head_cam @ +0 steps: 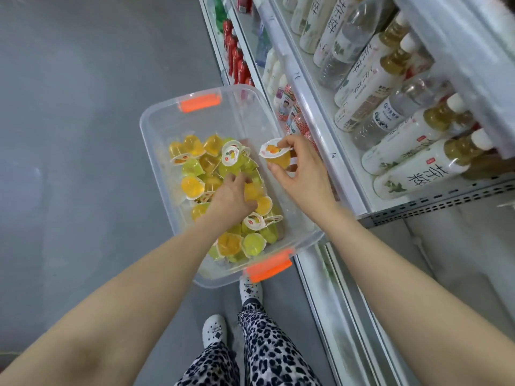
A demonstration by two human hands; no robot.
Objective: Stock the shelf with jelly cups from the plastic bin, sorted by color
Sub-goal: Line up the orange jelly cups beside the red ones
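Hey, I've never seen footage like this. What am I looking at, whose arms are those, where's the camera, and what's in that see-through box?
There is no machine here: the two grips are a person's bare hands. The single picture comes from a camera worn on the head, looking down, so both arms reach in from the bottom. On the grey floor stands a clear plastic bin with orange latches, holding a pile of small orange and yellow-green jelly cups. The right grip pinches one orange jelly cup with a white lid. The left grip reaches into the pile; whether it holds a cup cannot be told. On the right is a white store shelf of drink bottles.
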